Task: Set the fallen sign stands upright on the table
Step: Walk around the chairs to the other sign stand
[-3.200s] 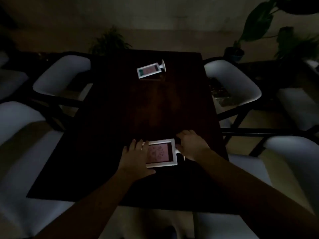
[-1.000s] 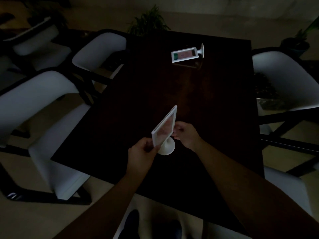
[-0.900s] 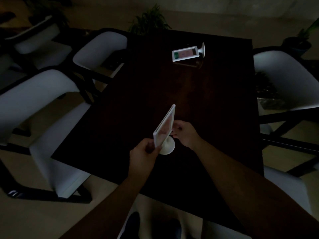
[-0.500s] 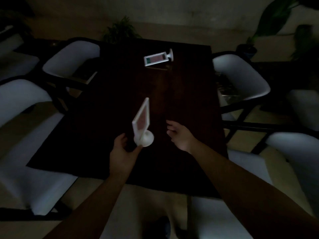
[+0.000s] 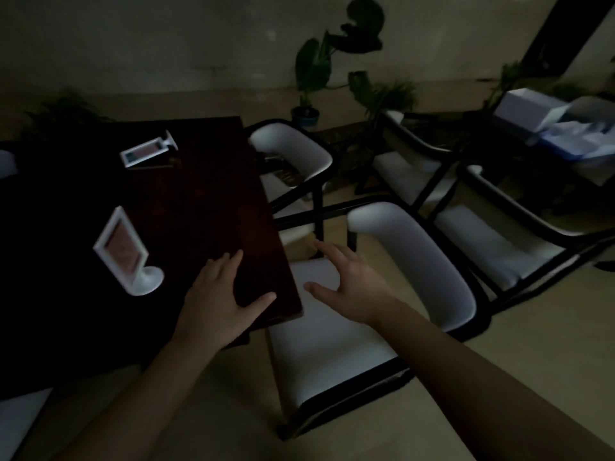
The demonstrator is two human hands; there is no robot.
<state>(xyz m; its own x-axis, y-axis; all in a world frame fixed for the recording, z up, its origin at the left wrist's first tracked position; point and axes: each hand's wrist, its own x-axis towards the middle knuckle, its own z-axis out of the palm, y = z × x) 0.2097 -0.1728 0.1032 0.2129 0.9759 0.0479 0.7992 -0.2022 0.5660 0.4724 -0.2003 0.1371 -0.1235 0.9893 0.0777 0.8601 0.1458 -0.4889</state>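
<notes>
No legible text anywhere; light too dim. The near sign stand point(image 5: 124, 252), left of centre in the frame, upright on the dark table point(image 5: 206, 201), carries a reddish insert in its white frame; printing blurred, unreadable. The far sign stand point(image 5: 148, 150), upper left of the frame, lying flat on the same table, shows a reddish panel with a small green patch at one end; no letters or numbers can be made out.

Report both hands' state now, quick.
Left hand: open, empty, over the dark wooden table.
Right hand: open, empty, over the white cushioned chair.
</notes>
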